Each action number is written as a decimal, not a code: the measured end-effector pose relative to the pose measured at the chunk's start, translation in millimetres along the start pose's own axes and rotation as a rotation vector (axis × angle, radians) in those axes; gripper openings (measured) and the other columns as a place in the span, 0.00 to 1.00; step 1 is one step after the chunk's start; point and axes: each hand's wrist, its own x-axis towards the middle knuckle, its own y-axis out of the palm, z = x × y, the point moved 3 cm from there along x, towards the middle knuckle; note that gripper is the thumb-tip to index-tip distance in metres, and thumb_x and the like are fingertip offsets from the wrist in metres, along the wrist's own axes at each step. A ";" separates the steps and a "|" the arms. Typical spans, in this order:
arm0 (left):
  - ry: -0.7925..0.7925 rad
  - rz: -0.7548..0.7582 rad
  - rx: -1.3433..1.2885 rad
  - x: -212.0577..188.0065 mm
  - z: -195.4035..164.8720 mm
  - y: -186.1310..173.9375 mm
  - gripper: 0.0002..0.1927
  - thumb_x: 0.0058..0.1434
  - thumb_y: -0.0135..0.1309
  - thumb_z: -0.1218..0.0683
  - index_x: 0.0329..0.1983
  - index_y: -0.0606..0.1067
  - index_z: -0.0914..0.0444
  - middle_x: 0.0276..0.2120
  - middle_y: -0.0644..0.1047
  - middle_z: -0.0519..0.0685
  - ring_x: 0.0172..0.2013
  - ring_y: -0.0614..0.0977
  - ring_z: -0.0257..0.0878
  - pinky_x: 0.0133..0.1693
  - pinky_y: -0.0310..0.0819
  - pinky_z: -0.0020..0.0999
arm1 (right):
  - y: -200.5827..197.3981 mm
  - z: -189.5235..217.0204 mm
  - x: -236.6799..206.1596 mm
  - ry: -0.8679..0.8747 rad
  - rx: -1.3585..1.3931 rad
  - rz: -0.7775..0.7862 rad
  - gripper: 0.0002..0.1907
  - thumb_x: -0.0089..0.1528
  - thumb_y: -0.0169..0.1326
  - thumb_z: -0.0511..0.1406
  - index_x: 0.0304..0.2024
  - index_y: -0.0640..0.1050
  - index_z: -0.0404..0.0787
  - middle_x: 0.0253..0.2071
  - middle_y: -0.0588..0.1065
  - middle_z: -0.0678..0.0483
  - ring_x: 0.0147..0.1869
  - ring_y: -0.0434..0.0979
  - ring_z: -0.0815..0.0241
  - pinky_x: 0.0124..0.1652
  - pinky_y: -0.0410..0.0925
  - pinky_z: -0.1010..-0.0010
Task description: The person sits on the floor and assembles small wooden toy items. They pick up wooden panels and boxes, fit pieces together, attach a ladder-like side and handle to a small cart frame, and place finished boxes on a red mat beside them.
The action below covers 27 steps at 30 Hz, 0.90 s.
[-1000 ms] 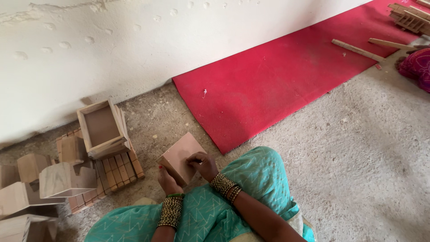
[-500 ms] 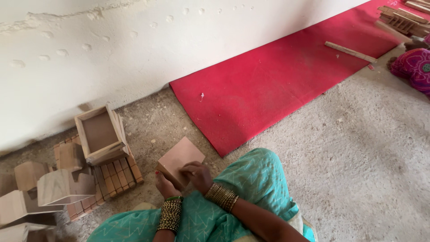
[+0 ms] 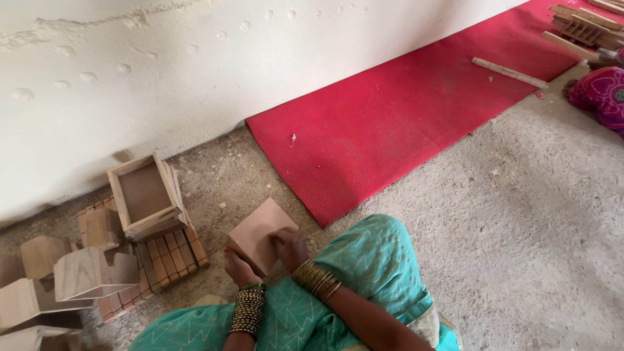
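A small flat wooden box [image 3: 259, 229] rests just in front of my knee, its plain square face turned up and tilted. My left hand [image 3: 239, 267] grips its near left corner. My right hand [image 3: 290, 247] presses on its right side with fingers curled over the surface. Both wrists carry stacks of bangles. My teal garment [image 3: 364, 266] covers my lap below the box.
An open wooden box [image 3: 144, 194] leans on a slatted wooden piece [image 3: 170, 255] at the left, beside several house-shaped wooden blocks [image 3: 91, 273]. A red carpet [image 3: 416, 117] runs along the white wall. A wooden stick [image 3: 509, 72] and stacked wood pieces [image 3: 582, 29] lie far right.
The view has shifted slightly. Both hands have stayed on the flat wooden box, my right hand sliding a little across its face.
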 end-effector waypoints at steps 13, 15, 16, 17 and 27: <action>0.424 0.066 0.487 -1.0 -14.3 11.6 0.30 0.82 0.36 0.44 0.46 0.75 0.76 0.38 0.79 0.67 0.36 0.77 0.54 0.41 0.73 0.44 | 7.7 -9.5 -0.8 0.111 0.153 -0.122 0.11 0.61 0.56 0.29 0.45 0.84 0.39 0.44 0.80 0.45 0.43 0.82 0.48 0.43 0.76 0.63; 0.279 0.071 0.249 3.0 -9.6 9.3 0.27 0.77 0.35 0.43 0.47 0.74 0.71 0.38 0.80 0.60 0.36 0.81 0.47 0.37 0.77 0.41 | 7.4 7.1 -8.4 0.024 0.176 -0.093 0.09 0.62 0.57 0.30 0.44 0.84 0.38 0.44 0.80 0.46 0.42 0.82 0.49 0.42 0.76 0.64; 0.207 0.075 0.132 3.0 -7.1 8.1 0.26 0.75 0.35 0.43 0.47 0.74 0.69 0.38 0.80 0.56 0.36 0.83 0.44 0.36 0.79 0.39 | 8.5 16.9 -10.6 0.012 0.173 -0.089 0.09 0.62 0.58 0.30 0.44 0.84 0.38 0.44 0.81 0.46 0.41 0.83 0.49 0.41 0.76 0.64; 0.270 0.089 0.189 0.6 -6.9 8.0 0.26 0.75 0.35 0.43 0.46 0.75 0.69 0.38 0.80 0.55 0.35 0.82 0.42 0.36 0.78 0.37 | 10.1 25.5 -9.9 0.002 0.167 -0.087 0.09 0.61 0.59 0.31 0.43 0.84 0.39 0.43 0.81 0.47 0.40 0.83 0.50 0.39 0.76 0.64; 0.407 0.127 0.291 -0.7 -4.9 10.9 0.27 0.78 0.37 0.42 0.39 0.75 0.69 0.29 0.76 0.48 0.30 0.75 0.34 0.34 0.70 0.33 | -6.2 -24.0 18.1 0.099 0.029 -0.155 0.06 0.58 0.60 0.30 0.37 0.86 0.38 0.37 0.81 0.46 0.38 0.82 0.48 0.41 0.75 0.61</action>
